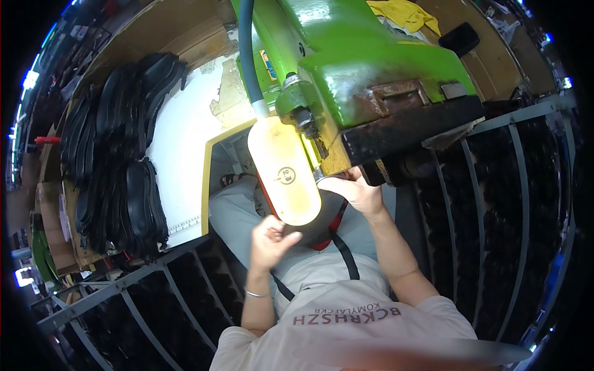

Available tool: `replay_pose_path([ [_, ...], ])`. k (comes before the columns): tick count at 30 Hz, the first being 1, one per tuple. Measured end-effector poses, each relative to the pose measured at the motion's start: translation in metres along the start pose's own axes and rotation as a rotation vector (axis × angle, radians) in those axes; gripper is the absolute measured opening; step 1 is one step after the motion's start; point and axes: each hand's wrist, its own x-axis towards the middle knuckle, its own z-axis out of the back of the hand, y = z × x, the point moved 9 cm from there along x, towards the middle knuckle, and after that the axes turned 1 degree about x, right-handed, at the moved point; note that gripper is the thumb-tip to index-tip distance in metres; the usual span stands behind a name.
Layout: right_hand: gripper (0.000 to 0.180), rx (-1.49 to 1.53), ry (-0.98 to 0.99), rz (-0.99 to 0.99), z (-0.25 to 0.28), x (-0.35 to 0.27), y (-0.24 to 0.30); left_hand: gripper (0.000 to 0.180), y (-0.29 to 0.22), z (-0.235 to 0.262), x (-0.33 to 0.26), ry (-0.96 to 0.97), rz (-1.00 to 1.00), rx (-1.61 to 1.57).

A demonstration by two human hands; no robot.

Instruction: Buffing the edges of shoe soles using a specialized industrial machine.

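The right grip [364, 196] is the nearer one to the machine [383, 80]—it sits right under the green head, thumb pointing left and fingers running up behind. Whether it pinches the dark edge [335, 177] between them, I cannot tell. The left grip [267, 246] stands lower and to the left, fingers loosely curled, thumb held apart, with nothing visible in it.

Between the two grips lies a dark grey piece [333, 211], below and left of the right grip, and up and right of the left one. The lamp [283, 173] hides much of it, so its long axis is unclear—as is whether either grip touches it. The lamp's lower end reaches just beside the left grip. Well to that grip's upper left, black soles [111, 148] lie stacked on the desk [182, 136].
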Motion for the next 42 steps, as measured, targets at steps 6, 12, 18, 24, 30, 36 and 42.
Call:
replay_pose_path([
  [6,0.066,-0.015,0.051,0.094,-0.001,-0.002,0.024,0.016,0.036,-0.075,-0.007,0.069,0.107,-0.038],
  [12,0.044,-0.228,-0.142,0.332,0.039,-0.025,0.030,0.031,-0.041,-0.085,0.030,0.117,-0.243,0.276],
  [18,0.040,-0.115,-0.205,0.350,0.038,-0.024,0.024,0.024,-0.046,-0.080,0.043,-0.019,-0.333,0.146],
  [24,0.023,-0.428,0.152,0.120,-0.004,-0.020,0.024,0.037,-0.048,-0.049,0.006,-0.307,-0.467,-0.083],
  [30,0.039,-0.260,-0.707,0.280,0.207,-0.064,0.099,0.041,-0.159,0.164,-0.023,-1.132,-0.537,1.366],
  [36,0.045,-0.250,-0.991,0.445,0.354,0.000,0.064,0.067,-0.113,0.281,-0.032,-1.280,0.027,1.743],
  [42,0.048,-0.429,-1.105,0.019,0.359,-0.012,0.017,0.051,-0.160,0.187,-0.036,-0.984,-0.360,1.356],
])
